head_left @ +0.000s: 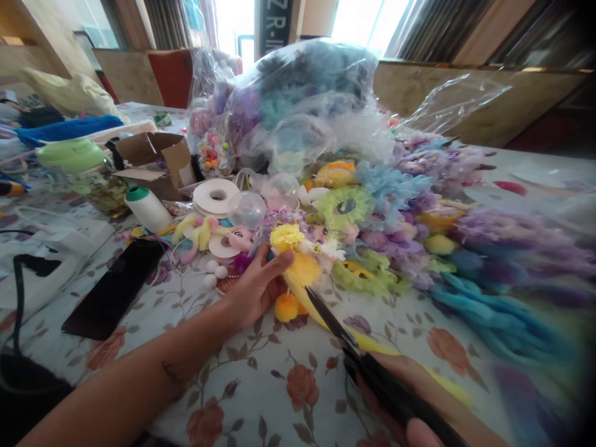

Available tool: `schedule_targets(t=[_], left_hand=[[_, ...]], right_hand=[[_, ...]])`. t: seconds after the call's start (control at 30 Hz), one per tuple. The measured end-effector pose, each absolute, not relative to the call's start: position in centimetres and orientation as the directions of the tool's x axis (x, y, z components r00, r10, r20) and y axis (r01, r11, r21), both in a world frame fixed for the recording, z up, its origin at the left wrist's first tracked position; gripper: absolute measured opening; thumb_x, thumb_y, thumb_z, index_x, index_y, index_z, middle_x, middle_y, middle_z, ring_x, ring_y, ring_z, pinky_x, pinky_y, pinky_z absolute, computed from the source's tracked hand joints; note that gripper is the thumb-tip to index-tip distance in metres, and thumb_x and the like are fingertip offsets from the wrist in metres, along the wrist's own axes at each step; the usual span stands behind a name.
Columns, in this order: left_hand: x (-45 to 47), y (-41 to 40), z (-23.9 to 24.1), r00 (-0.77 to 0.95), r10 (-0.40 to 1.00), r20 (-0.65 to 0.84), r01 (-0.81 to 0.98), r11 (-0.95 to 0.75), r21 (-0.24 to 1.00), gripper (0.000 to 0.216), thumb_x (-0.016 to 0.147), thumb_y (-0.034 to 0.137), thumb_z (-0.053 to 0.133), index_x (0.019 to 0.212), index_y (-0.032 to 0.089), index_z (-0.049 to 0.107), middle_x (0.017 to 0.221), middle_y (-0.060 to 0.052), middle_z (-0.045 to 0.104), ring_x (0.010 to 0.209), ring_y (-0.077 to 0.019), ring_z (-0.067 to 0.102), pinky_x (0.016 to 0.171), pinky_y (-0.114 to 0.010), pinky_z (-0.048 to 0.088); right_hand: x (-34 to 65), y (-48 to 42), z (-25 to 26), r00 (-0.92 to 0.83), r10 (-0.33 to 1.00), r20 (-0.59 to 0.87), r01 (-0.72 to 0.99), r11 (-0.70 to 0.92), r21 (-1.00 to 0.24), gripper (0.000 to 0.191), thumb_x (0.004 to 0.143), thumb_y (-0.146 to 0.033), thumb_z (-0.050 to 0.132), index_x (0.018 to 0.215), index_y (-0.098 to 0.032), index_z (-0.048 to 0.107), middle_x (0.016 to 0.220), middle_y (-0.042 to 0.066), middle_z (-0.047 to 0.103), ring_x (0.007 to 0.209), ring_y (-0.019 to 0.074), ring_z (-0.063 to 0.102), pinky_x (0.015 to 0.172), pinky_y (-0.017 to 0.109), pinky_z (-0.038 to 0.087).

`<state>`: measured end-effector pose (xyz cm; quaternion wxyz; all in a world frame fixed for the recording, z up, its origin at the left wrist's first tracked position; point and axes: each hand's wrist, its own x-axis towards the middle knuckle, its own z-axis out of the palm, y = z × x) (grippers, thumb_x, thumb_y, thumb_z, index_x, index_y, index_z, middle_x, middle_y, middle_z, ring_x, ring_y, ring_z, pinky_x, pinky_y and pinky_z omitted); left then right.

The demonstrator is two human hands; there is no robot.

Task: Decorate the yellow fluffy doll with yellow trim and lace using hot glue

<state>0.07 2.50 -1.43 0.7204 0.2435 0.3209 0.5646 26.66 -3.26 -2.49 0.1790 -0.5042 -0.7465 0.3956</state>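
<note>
My left hand point(256, 282) pinches a fluffy yellow ornament point(298, 264) with small orange pom-poms point(286, 306) hanging below it. My right hand point(410, 403), low at the bottom edge, is closed around the handles of black scissors point(344, 341). The scissor blades point up and left, and their tip lies just under the yellow ornament. A yellow strip point(372, 347) trails from the ornament beneath the blades across the flowered tablecloth point(261, 372).
A heap of purple, blue and green fluffy pieces point(419, 211) fills the right. Plastic bags of fluff point(302, 99) stand behind. A black phone point(116, 285), white thread spool point(149, 208), tape roll point(215, 195), cardboard box point(153, 155) and green-lidded jar point(79, 167) lie left.
</note>
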Motion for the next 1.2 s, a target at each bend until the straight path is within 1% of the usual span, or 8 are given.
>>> schedule_targets(t=[0.13,0.23,0.4,0.6,0.77,0.93,1.0,1.2], left_hand=[[0.1,2.6,-1.4,0.188,0.956,-0.225,-0.644,0.293,0.707,0.053,0.068,0.045,0.085,0.107,0.017,0.060,0.097,-0.007,0.072,0.083,-0.0228,0.071,0.077,-0.034,0.059],[0.0,2.5,-1.4,0.193,0.955,-0.226,-0.642,0.297,0.707,0.051,0.069,0.042,0.085,0.107,0.018,0.060,0.097,-0.007,0.072,0.086,-0.0241,0.071,0.076,-0.033,0.060],[0.0,2.5,-1.5,0.189,0.957,-0.220,-0.640,0.290,0.711,0.053,0.069,0.038,0.086,0.112,0.022,0.058,0.095,-0.004,0.072,0.086,-0.0229,0.071,0.073,-0.032,0.060],[0.1,2.4,-1.6,0.196,0.958,-0.210,-0.639,0.287,0.714,0.071,0.067,0.038,0.087,0.127,0.025,0.052,0.098,-0.003,0.072,0.088,-0.0232,0.072,0.070,-0.029,0.060],[0.2,2.3,-1.4,0.195,0.960,-0.202,-0.654,0.281,0.703,0.065,0.068,0.036,0.087,0.123,0.026,0.054,0.097,-0.002,0.073,0.083,-0.0219,0.072,0.072,-0.031,0.061],[0.1,2.3,-1.5,0.204,0.957,-0.208,-0.653,0.292,0.699,0.062,0.067,0.035,0.088,0.119,0.025,0.056,0.096,-0.002,0.073,0.083,-0.0211,0.072,0.073,-0.031,0.061],[0.0,2.3,-1.6,0.208,0.957,-0.204,-0.643,0.291,0.708,0.067,0.066,0.035,0.088,0.124,0.026,0.054,0.099,-0.002,0.073,0.085,-0.0219,0.073,0.073,-0.031,0.061],[0.0,2.2,-1.6,0.222,0.961,-0.164,-0.603,0.267,0.752,0.070,0.071,0.037,0.085,0.130,0.027,0.049,0.101,-0.004,0.072,0.086,-0.0235,0.072,0.067,-0.029,0.059]], right_hand=[[25.1,-2.7,-1.2,-0.446,0.846,-0.291,0.588,0.032,-0.808,0.091,0.064,-0.095,0.042,0.108,-0.022,0.075,0.093,0.013,0.074,0.080,0.0339,0.071,0.069,0.042,0.061],[24.4,-2.3,0.1,-0.452,0.844,-0.290,0.573,0.025,-0.819,0.088,0.064,-0.093,0.046,0.107,-0.022,0.076,0.094,0.013,0.075,0.080,0.0332,0.071,0.068,0.039,0.061],[23.3,-1.7,0.7,-0.548,0.796,-0.257,0.506,0.071,-0.860,0.076,0.069,-0.088,0.046,0.091,-0.024,0.078,0.079,0.010,0.072,0.070,0.0296,0.068,0.062,0.037,0.059],[24.1,-2.2,-0.3,-0.515,0.828,-0.221,0.517,0.094,-0.851,0.074,0.071,-0.082,0.050,0.108,-0.023,0.075,0.095,0.012,0.075,0.082,0.0327,0.070,0.069,0.039,0.060],[24.7,-2.7,-1.1,-0.518,0.826,-0.222,0.525,0.102,-0.845,0.069,0.074,-0.079,0.050,0.105,-0.023,0.075,0.084,0.010,0.074,0.070,0.0284,0.069,0.062,0.037,0.059],[25.9,-2.8,-2.6,-0.483,0.848,-0.217,0.516,0.076,-0.853,0.074,0.073,-0.079,0.052,0.119,-0.025,0.071,0.107,0.014,0.073,0.090,0.0352,0.070,0.072,0.043,0.060],[26.1,-2.8,-2.8,-0.476,0.848,-0.233,0.523,0.060,-0.850,0.076,0.073,-0.080,0.051,0.121,-0.025,0.070,0.106,0.014,0.073,0.089,0.0352,0.070,0.072,0.043,0.060],[24.5,-2.3,-0.7,-0.510,0.817,-0.269,0.545,0.065,-0.836,0.079,0.067,-0.091,0.044,0.088,-0.022,0.076,0.078,0.011,0.072,0.066,0.0278,0.068,0.058,0.035,0.058]])
